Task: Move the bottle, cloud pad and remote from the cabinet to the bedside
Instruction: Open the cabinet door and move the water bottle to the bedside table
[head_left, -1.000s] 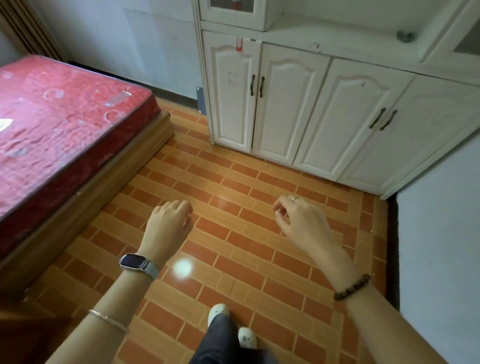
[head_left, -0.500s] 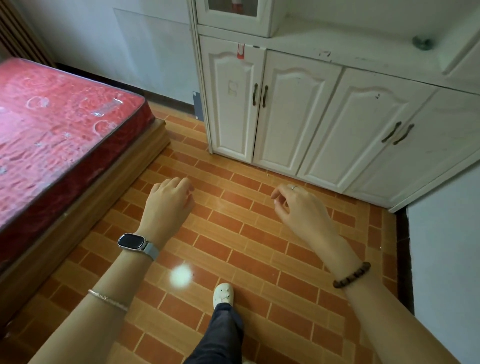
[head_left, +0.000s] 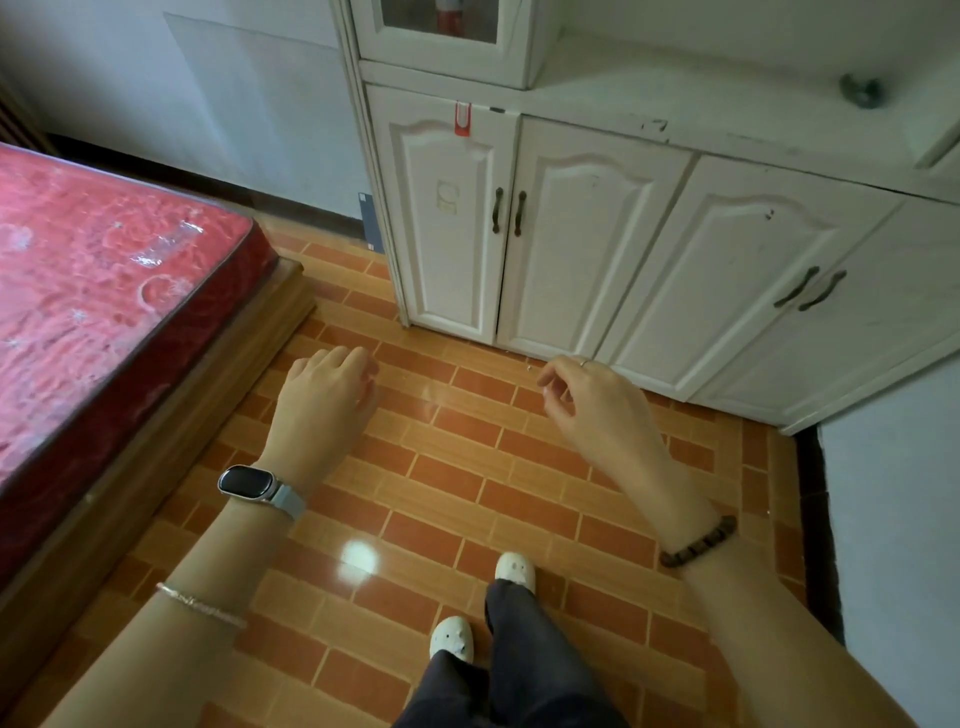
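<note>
1. A red tag (head_left: 462, 118) hung at the top of a cabinet (head_left: 597, 234) door, ahead of the left hand (head_left: 324, 400). Its lettering and the door's faint mark were unreadable.
2. The left hand and the right hand (head_left: 597, 405) hovered with loosely curled fingers, holding nothing.
3. A red item (head_left: 449, 18) behind glass and a grey object (head_left: 860, 91) on the counter, beyond the right hand, were too blurred to name.
4. The bed frame (head_left: 208, 374) edged the left hand's left, with tiled floor (head_left: 467, 467) running from it to the closed doors.

Both hands hang empty over the tiled floor (head_left: 467, 467) before the white cabinet (head_left: 597, 234): left hand (head_left: 324, 402) nearer the red mattress (head_left: 93, 291), right hand (head_left: 597, 410) loosely curled.
</note>
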